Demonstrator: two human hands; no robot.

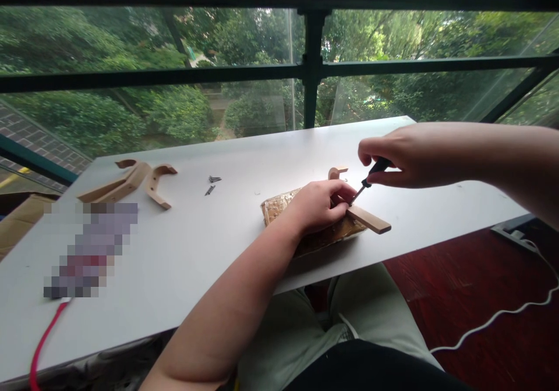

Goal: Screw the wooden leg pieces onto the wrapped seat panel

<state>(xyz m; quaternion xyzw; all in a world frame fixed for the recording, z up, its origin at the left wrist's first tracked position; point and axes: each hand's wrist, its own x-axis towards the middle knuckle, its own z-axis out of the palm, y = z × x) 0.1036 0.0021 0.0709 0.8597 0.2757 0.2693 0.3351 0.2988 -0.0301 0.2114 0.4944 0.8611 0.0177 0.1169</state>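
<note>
My right hand [388,155] is closed around the dark handle of a screwdriver [381,167]. The screwdriver slants down to the left, its tip at a flat wooden piece [371,219] beside my left fingers. My left hand [321,203] presses its fingers and thumb about that wooden piece, over a brown block wrapped in shiny tape [279,205]. A curved wooden end [336,172] shows just behind the left hand. Whether a screw sits under the tip is hidden by my fingers.
On the white table [218,251], several screws [212,179] lie left of the block. Farther left are more curved wooden pieces [159,184] and a blurred-out object [94,245] with a red strap [43,338]. A green-framed window stands behind. A white cable [493,318] crosses the floor at right.
</note>
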